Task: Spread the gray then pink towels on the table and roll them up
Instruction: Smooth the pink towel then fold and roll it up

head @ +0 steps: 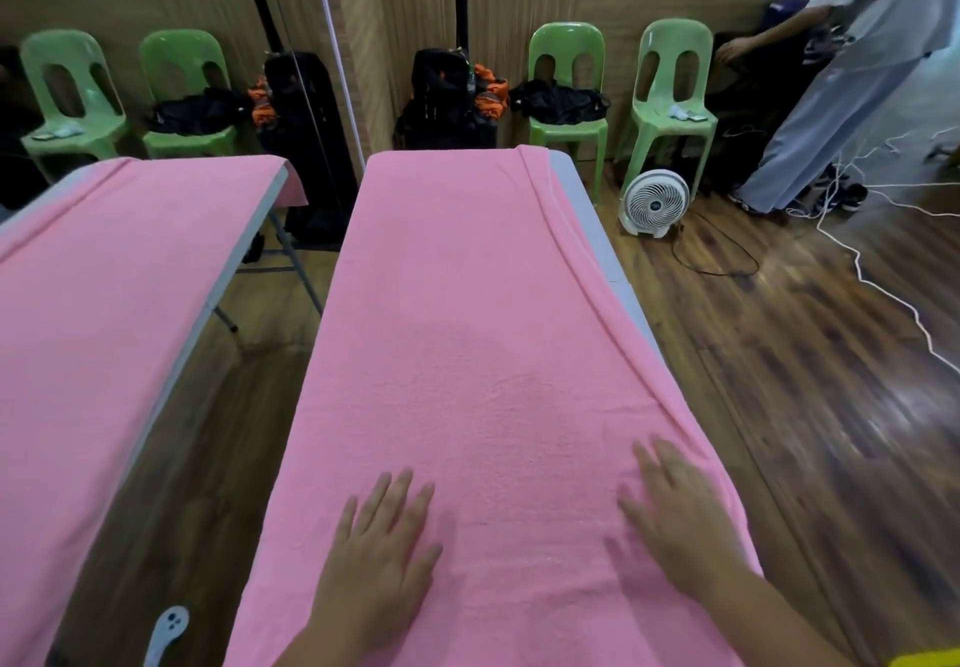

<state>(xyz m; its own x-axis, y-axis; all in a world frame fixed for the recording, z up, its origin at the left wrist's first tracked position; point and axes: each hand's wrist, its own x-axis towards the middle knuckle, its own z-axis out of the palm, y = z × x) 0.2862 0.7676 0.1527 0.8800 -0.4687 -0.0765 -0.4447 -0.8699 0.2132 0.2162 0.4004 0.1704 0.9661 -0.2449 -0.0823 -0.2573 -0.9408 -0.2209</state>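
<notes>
A pink towel (pixel 457 313) lies spread lengthwise over the grey table (pixel 574 183) in front of me, covering nearly all of it. A strip of grey shows along its right edge; I cannot tell whether that is the table or a grey towel beneath. My left hand (pixel 382 557) rests flat on the near end of the towel, fingers apart, palm down. My right hand (pixel 675 516) lies flat near the towel's right edge, fingers spread and slightly blurred. Neither hand grips the cloth.
A mirror on the left reflects the table and towel (pixel 104 303). Green plastic chairs (pixel 670 95) with black bags line the wooden wall. A white fan (pixel 655 203) and cables sit on the floor at right, where a person (pixel 852 69) stands. A white controller (pixel 169 632) hangs at lower left.
</notes>
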